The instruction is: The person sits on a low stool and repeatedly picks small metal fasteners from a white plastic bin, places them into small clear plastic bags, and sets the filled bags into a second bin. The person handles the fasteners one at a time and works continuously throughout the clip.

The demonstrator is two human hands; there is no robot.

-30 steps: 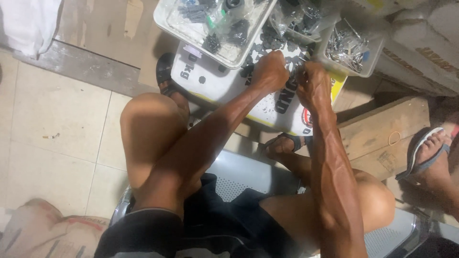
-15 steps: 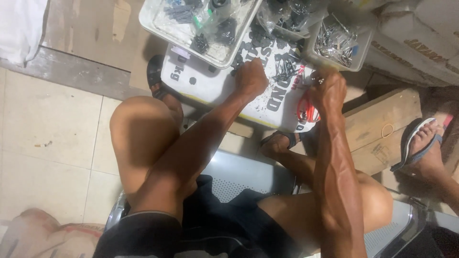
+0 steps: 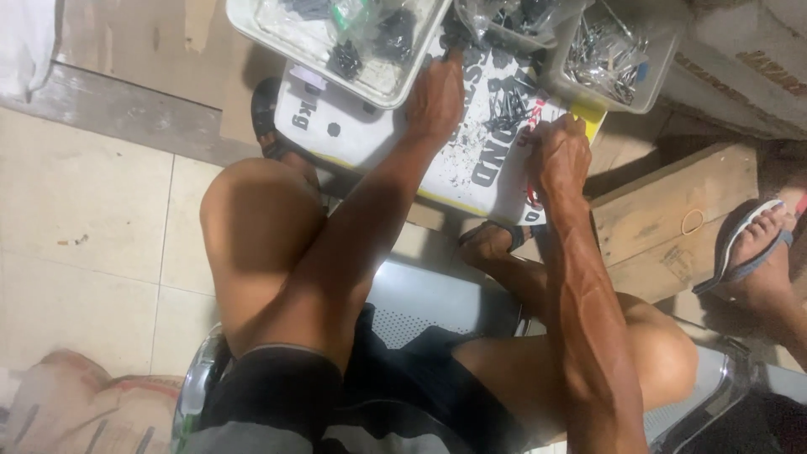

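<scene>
Nearest the camera, the person sits on a perforated metal seat (image 3: 437, 307) with bare knees spread, both forearms reaching down to a white printed sack (image 3: 471, 160) laid flat as a work surface. On it the right hand (image 3: 561, 155) rests curled near a scatter of small dark screws (image 3: 504, 109), its fingers together, though whether they pinch anything cannot be told, while the left hand (image 3: 435, 97) lies palm down with fingers stretched toward the sack's far edge. Beyond stand a white tray (image 3: 277, 34) of dark parts and a clear tub (image 3: 651, 88) of silvery screws.
</scene>
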